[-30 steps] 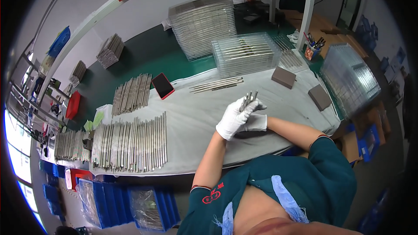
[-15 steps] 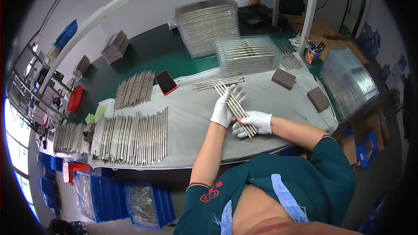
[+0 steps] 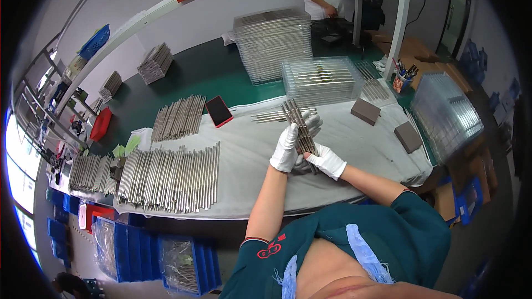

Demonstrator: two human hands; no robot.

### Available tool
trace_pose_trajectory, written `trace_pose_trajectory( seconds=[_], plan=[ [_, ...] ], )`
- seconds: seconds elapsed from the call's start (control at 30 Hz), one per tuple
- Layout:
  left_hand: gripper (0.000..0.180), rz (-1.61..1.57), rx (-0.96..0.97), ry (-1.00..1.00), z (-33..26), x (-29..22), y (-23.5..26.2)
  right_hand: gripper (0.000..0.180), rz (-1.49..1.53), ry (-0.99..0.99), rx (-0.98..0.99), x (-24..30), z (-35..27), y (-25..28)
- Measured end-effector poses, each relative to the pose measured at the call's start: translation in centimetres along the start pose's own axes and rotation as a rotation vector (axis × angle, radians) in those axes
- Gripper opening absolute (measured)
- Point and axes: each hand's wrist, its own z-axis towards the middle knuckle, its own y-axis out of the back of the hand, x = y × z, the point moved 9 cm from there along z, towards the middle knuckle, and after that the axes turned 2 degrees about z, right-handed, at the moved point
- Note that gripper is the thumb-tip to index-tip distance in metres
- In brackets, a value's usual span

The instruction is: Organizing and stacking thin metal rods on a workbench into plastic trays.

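Note:
My left hand (image 3: 285,149), in a white glove, is closed around the upper part of a small bundle of slim metal rods (image 3: 299,124). Lower down, my right hand (image 3: 328,161), gloved too, grips the same bundle with a bare thumb tip on it. The rods slant upward and away from me above the grey cloth. Just behind them, several loose metal rods (image 3: 269,116) lie on the cloth. To the left is a long row of metal rods (image 3: 172,180) side by side, with another group of rods (image 3: 180,119) behind it.
A red-edged phone (image 3: 219,111) lies beyond the rods. Clear trays of rods (image 3: 321,80) and a tall tray stack (image 3: 274,44) stand at the back. Two brown blocks (image 3: 366,111) sit at right, near a pen cup (image 3: 403,80). Blue bins (image 3: 130,252) are below the table; another person (image 3: 321,0) stands behind.
The rods in my hands have turned more upright and bunched closer together. My right hand has shifted, its thumb now lying along the bundle. The whole view has moved slightly.

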Motion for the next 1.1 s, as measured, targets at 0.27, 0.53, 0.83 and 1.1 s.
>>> trace_pose_trajectory(
  seconds=[0.27,0.53,0.83,1.1],
  plan=[
    [0.059,-0.127,-0.211,0.092,-0.5,0.6,1.5,0.031,0.445,-0.456,0.231,-2.4,-2.3,-2.6],
    [0.042,-0.327,-0.379,0.170,-0.2,3.9,4.3,0.032,0.519,-0.554,0.173,-3.9,-2.6,-2.0],
    [0.023,-0.692,-0.658,0.255,-1.1,7.2,6.8,0.038,0.669,-0.705,0.207,-3.6,-3.0,-1.6],
    [0.026,-0.576,-0.359,0.127,-0.3,3.6,3.7,0.060,0.959,-0.635,0.385,-3.1,-4.0,-3.1]
  ],
)
